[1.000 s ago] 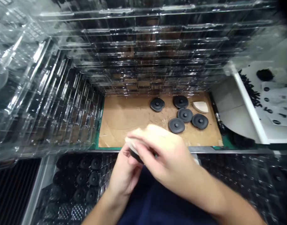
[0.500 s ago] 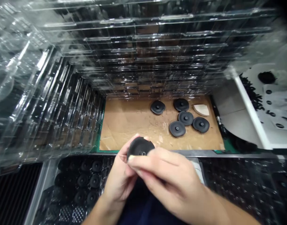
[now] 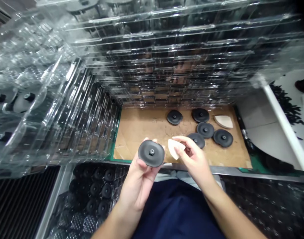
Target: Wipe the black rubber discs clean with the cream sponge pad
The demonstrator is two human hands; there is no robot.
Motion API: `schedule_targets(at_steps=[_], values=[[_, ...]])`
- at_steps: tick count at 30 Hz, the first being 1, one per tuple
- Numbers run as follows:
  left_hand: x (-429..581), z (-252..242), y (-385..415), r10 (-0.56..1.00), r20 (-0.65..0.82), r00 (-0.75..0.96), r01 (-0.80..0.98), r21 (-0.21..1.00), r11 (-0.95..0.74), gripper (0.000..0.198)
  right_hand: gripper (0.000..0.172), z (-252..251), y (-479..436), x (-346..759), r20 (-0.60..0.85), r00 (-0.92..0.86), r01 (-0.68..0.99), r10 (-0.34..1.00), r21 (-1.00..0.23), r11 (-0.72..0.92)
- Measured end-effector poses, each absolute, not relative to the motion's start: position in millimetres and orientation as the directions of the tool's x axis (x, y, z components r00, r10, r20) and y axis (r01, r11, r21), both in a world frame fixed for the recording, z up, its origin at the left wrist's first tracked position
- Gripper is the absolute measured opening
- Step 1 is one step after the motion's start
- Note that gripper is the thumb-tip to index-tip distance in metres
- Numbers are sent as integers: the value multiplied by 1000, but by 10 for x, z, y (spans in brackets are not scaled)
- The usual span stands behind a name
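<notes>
My left hand (image 3: 142, 184) grips a black rounded disc-shaped part (image 3: 147, 157) by its edges, with a small hexagonal stub in the middle facing up. Just to its right, my right hand (image 3: 195, 162) pinches a white, roughly triangular pad (image 3: 173, 149) between thumb and fingers, apart from the disc. Similar black discs lie on the cardboard sheet (image 3: 134, 129) beyond my hands, among them a single disc (image 3: 174, 117) and a cluster around another disc (image 3: 205, 129). One of them is partly covered by my right hand. A second off-white triangular pad (image 3: 223, 121) rests at the right.
Tall stacks of clear plastic trays (image 3: 166, 53) rise at the back, and more trays (image 3: 74, 109) stand at the left. Below left, a tray (image 3: 67, 194) holds several black discs. A white-edged bin (image 3: 283, 122) with dark pieces is at the right.
My right hand has moved from over the disc to the right, and the pad in it now shows. The disc is now in full view in my left hand. The camera view has shifted slightly.
</notes>
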State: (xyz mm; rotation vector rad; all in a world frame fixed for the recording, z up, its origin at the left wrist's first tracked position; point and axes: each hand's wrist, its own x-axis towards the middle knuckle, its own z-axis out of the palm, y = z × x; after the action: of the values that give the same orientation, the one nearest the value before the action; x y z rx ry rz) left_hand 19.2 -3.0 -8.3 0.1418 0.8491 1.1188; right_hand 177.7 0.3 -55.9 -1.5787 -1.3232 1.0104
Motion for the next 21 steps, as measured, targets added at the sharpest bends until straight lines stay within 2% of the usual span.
schedule_targets(at_steps=[4,10,13,16,18,20,21], values=[[164,-175,-54,830,-542,132,-737,506,448,43,24,-985,-55,1753,-75,77,424,994,-900,-100],[160,-175,-46,817,-568,102,-751,494,438,47,26,-1033,-131,1700,-3,-82,480,997,-876,37],[170,-145,-32,816,-572,85,-726,525,444,49,23,-829,-49,1742,7,-107,460,994,-886,55],[178,-108,-40,834,-544,89,-699,562,442,50,20,-405,6,1775,40,-60,425,997,-903,62],[182,-81,-54,844,-524,110,-682,578,448,48,19,-85,-2,1763,165,-75,374,984,-910,181],[186,-57,-69,840,-524,144,-661,581,475,42,20,166,-25,1736,315,-179,319,932,-878,357],[190,-48,-76,834,-528,163,-652,577,492,41,20,251,-33,1725,333,-241,309,912,-864,397]])
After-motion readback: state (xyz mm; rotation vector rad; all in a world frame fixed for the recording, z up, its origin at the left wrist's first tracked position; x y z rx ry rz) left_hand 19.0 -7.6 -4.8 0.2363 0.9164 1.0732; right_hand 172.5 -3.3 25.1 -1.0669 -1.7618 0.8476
